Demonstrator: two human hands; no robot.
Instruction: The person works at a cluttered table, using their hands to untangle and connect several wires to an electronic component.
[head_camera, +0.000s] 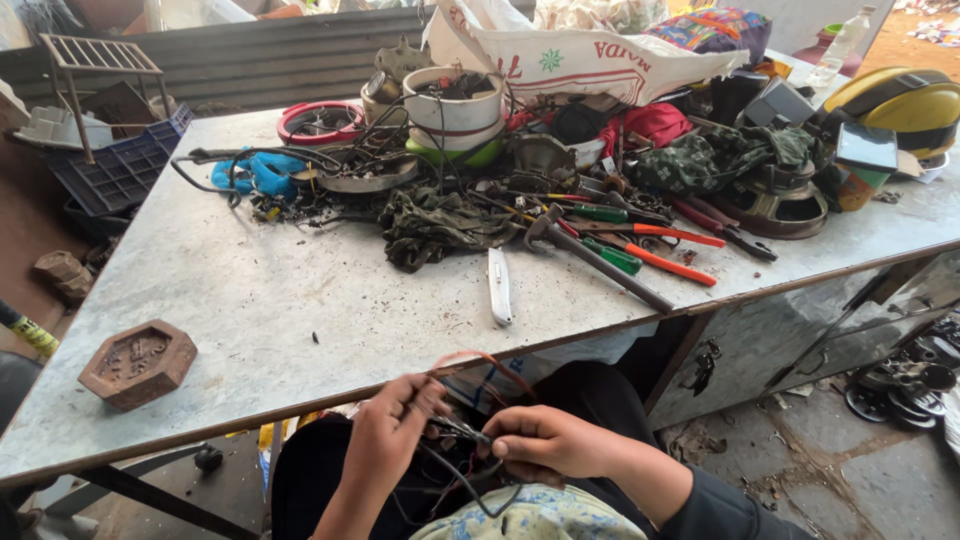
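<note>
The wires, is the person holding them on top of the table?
No, both hands, left hand and right hand, hold the wires below the table edge, over the lap.

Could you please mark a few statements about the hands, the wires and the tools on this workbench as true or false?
1. Both hands, left hand and right hand, are on a bundle of wires below the table edge. True.
2. The utility knife lies in the person's lap. False: it lies on the metal table, apart from both hands.
3. The hammer rests on the table near orange-handled pliers. True.
4. The rusty hexagonal block sits on top of the tool pile. False: it sits alone near the table's front left corner.
5. A yellow helmet lies at the far right. True.
</note>
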